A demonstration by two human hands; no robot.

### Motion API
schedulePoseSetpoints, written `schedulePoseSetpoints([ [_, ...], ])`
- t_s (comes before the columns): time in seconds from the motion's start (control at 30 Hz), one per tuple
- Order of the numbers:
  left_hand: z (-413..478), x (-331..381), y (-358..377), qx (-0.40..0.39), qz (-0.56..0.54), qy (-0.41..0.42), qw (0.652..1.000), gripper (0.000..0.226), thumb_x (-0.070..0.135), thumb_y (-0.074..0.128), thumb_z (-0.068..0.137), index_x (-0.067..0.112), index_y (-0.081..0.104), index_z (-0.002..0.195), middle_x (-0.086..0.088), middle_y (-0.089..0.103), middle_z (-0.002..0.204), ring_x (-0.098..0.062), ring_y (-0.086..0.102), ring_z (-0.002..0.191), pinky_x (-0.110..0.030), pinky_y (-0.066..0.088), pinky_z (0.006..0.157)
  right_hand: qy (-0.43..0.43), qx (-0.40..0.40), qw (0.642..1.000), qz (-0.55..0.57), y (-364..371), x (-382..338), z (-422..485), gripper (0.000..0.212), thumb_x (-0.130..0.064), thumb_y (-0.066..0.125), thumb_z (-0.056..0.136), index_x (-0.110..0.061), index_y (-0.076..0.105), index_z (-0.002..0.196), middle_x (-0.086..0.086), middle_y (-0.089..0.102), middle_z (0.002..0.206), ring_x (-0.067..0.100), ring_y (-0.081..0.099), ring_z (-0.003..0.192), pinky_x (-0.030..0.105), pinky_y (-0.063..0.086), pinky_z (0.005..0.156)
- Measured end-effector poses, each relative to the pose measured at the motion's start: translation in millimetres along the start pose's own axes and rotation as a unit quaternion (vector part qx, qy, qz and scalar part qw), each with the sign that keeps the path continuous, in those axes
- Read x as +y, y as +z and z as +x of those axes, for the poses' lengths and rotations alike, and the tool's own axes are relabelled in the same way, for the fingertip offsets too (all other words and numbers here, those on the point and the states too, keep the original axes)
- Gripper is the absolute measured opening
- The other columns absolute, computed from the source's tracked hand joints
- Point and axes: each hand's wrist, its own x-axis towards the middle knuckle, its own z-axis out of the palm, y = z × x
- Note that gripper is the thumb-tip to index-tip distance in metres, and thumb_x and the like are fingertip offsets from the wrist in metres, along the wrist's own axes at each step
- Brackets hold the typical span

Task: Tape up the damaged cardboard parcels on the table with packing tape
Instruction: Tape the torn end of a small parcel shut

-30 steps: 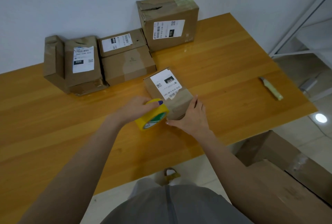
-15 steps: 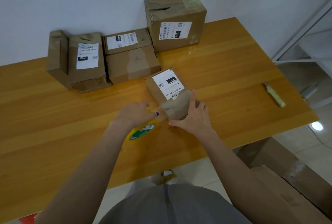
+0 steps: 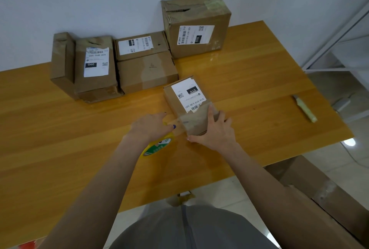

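Note:
A small cardboard parcel (image 3: 185, 99) with a white label lies mid-table. My right hand (image 3: 215, 131) rests on its near end with straight fingers, pressing clear tape onto the top. My left hand (image 3: 149, 127) grips a yellow tape roll (image 3: 157, 147) just left of the parcel, low over the table. A strip of clear tape stretches from the roll to the parcel's near end. Most of the roll is hidden under my hand.
Several more parcels stand along the wall: a tall torn one (image 3: 196, 27), two flat ones (image 3: 145, 63) and two at the left (image 3: 93, 69). A pale-handled knife (image 3: 305, 109) lies near the table's (image 3: 60, 139) right edge. Large cartons (image 3: 319, 192) sit on the floor at right.
My left hand has drawn the tape roll down and to the left, away from the parcel, pulling out a strip. My right hand stays on the parcel's near end.

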Motion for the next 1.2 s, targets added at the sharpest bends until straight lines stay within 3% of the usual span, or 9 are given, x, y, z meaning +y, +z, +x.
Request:
schedulePoseSetpoints([
  [0.17, 1, -1, 5, -0.009, -0.008, -0.008, 1.000, 0.063, 0.056, 0.040, 0.093, 0.030, 0.027, 0.149, -0.008, 0.049, 0.141, -0.029, 0.047, 0.126, -0.040, 0.046, 0.097, -0.021, 0.014, 0.999, -0.030, 8, -1, -2, 0.112, -0.085, 0.046, 0.071, -0.035, -0.014, 0.151, 0.020, -0.004, 0.155, 0.044, 0.028, 0.127, 0.041, 0.045, 0.088],
  [0.3, 2, -1, 3, -0.008, -0.001, -0.001, 1.000, 0.064, 0.056, 0.041, 0.094, 0.027, 0.028, 0.149, -0.008, 0.047, 0.143, -0.029, 0.046, 0.128, -0.038, 0.044, 0.096, -0.020, 0.014, 0.999, -0.047, 10, -1, -1, 0.110, -0.085, 0.043, 0.072, -0.035, -0.016, 0.151, 0.019, -0.009, 0.157, 0.044, 0.028, 0.127, 0.040, 0.045, 0.086],
  [0.37, 3, -2, 3, -0.010, -0.006, 0.000, 1.000, 0.064, 0.056, 0.042, 0.093, 0.026, 0.029, 0.148, -0.007, 0.046, 0.144, -0.029, 0.045, 0.129, -0.038, 0.043, 0.096, -0.025, 0.024, 0.997, -0.073, 11, -3, 0, 0.110, -0.085, 0.041, 0.074, -0.030, -0.015, 0.151, 0.020, -0.015, 0.157, 0.045, 0.024, 0.132, 0.047, 0.042, 0.092],
  [0.47, 2, -4, 4, -0.014, -0.013, -0.003, 1.000, 0.065, 0.056, 0.042, 0.093, 0.024, 0.030, 0.149, -0.009, 0.048, 0.142, -0.029, 0.046, 0.127, -0.038, 0.044, 0.096, -0.075, 0.051, 0.986, -0.137, 10, -5, 6, 0.111, -0.082, 0.038, 0.077, -0.017, -0.011, 0.153, 0.023, -0.024, 0.154, 0.046, 0.002, 0.143, 0.063, 0.017, 0.111],
  [0.57, 2, -6, 6, -0.026, -0.012, -0.003, 1.000, 0.064, 0.054, 0.043, 0.094, 0.021, 0.031, 0.148, -0.009, 0.045, 0.144, -0.029, 0.044, 0.129, -0.038, 0.043, 0.098, -0.115, 0.058, 0.983, -0.130, 11, -4, 8, 0.104, -0.078, 0.040, 0.080, -0.020, -0.003, 0.154, 0.022, -0.029, 0.153, 0.049, 0.005, 0.142, 0.057, 0.017, 0.114],
  [0.7, 1, -6, 11, -0.028, -0.010, 0.000, 1.000, 0.062, 0.053, 0.042, 0.094, 0.018, 0.035, 0.145, -0.010, 0.045, 0.144, -0.029, 0.044, 0.129, -0.038, 0.043, 0.098, -0.136, 0.085, 0.975, -0.154, 14, -5, 3, 0.087, -0.075, 0.034, 0.084, -0.033, 0.002, 0.153, 0.019, -0.029, 0.154, 0.051, 0.010, 0.139, 0.058, 0.030, 0.103],
  [1.03, 2, -11, 15, -0.024, -0.053, -0.001, 0.998, 0.058, 0.054, 0.043, 0.093, 0.017, 0.047, 0.137, -0.010, 0.052, 0.136, -0.027, 0.050, 0.121, -0.034, 0.044, 0.090, -0.193, 0.085, 0.963, -0.169, 24, -4, 3, 0.067, -0.063, 0.024, 0.094, -0.047, -0.012, 0.147, 0.012, -0.030, 0.155, 0.045, -0.006, 0.144, 0.069, 0.026, 0.100],
  [1.13, 2, -13, 15, -0.019, -0.062, -0.004, 0.998, 0.057, 0.055, 0.044, 0.092, 0.018, 0.048, 0.136, -0.010, 0.054, 0.133, -0.027, 0.051, 0.119, -0.033, 0.044, 0.086, -0.194, 0.116, 0.961, -0.159, 29, -6, 4, 0.058, -0.061, 0.018, 0.092, -0.050, -0.003, 0.145, 0.013, -0.013, 0.159, 0.046, 0.012, 0.143, 0.073, 0.032, 0.090],
  [1.2, 2, -13, 15, -0.017, -0.068, -0.005, 0.998, 0.057, 0.055, 0.045, 0.092, 0.018, 0.049, 0.135, -0.010, 0.054, 0.132, -0.027, 0.051, 0.118, -0.033, 0.043, 0.084, -0.196, 0.109, 0.960, -0.168, 29, -7, 5, 0.057, -0.060, 0.016, 0.092, -0.052, -0.004, 0.145, 0.012, -0.013, 0.160, 0.046, 0.012, 0.144, 0.073, 0.031, 0.089],
])
